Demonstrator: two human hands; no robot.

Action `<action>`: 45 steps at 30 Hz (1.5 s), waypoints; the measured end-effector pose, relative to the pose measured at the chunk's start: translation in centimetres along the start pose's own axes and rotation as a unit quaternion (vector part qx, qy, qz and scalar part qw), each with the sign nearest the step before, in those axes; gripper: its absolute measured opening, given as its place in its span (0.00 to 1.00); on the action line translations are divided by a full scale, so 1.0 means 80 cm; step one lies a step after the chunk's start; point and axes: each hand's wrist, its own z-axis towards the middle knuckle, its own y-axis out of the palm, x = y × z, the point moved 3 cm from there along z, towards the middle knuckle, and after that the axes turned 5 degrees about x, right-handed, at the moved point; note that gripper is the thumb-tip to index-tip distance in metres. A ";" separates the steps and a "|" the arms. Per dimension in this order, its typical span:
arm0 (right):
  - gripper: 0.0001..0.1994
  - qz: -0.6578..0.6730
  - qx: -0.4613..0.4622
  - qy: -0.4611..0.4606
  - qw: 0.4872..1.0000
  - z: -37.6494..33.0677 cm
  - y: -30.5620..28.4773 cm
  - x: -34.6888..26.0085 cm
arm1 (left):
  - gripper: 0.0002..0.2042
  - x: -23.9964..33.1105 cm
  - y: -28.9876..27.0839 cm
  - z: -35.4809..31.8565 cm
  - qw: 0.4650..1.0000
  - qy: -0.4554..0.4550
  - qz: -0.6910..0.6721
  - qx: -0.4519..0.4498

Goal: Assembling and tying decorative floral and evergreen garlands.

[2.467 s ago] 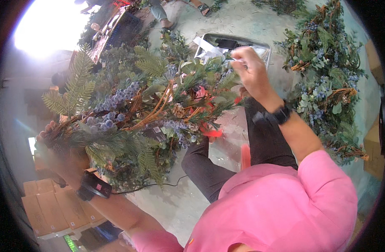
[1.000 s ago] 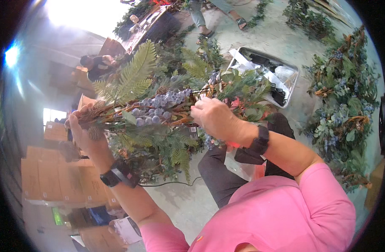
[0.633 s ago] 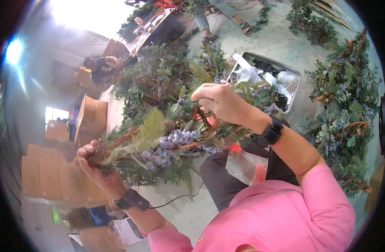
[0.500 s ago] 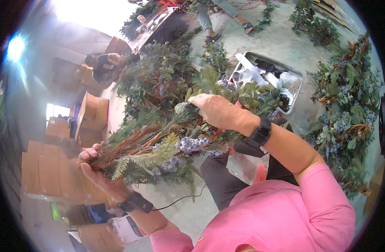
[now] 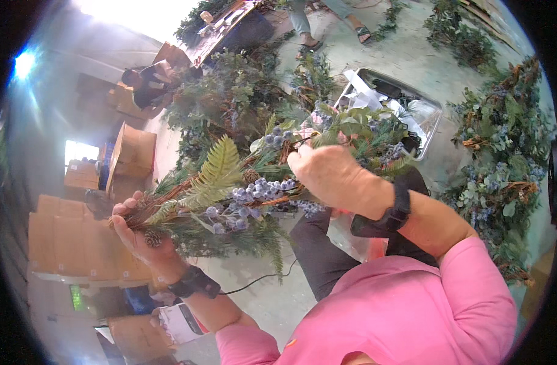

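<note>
Since the earliest frame, the right hand (image 5: 340, 177) has dropped away from the tray (image 5: 435, 123) at 2 o'clock; whether its curled fingers grasp anything, I cannot tell. Mid-view, the garland (image 5: 260, 191) is gripped at its 8 o'clock end by the left hand (image 5: 163, 258).

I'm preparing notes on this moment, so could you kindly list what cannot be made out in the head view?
In the head view:
What the right hand grips, if anything: hidden by the hand itself.
Palm of the left hand: partly covered by the greenery bundle.
Upper body above the standing co-worker's legs: cut off by the top edge.
Metal tray contents: partly covered by white strips.
</note>
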 end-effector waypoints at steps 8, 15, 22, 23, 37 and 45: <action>0.03 0.068 0.072 0.014 0.995 -0.013 0.048 0.027 | 0.12 0.000 -0.008 0.002 0.997 0.034 0.063 0.039; 0.09 0.205 0.065 0.009 0.976 -0.025 0.050 0.040 | 0.11 0.004 -0.003 -0.003 0.998 0.026 0.052 0.029; 0.17 0.101 0.029 0.066 0.992 -0.036 0.032 0.053 | 0.15 0.021 0.011 0.004 0.990 0.022 0.132 0.051; 0.17 0.131 0.037 0.072 0.988 -0.039 0.028 0.052 | 0.16 0.030 -0.002 0.016 0.985 -0.034 0.150 0.076; 0.06 0.241 0.298 0.065 0.921 -0.055 -0.076 0.091 | 0.12 0.054 0.125 0.126 0.900 0.078 0.423 -0.069; 0.06 0.354 0.293 0.210 0.863 -0.078 -0.103 0.129 | 0.13 0.114 0.195 0.161 0.837 0.215 0.444 -0.237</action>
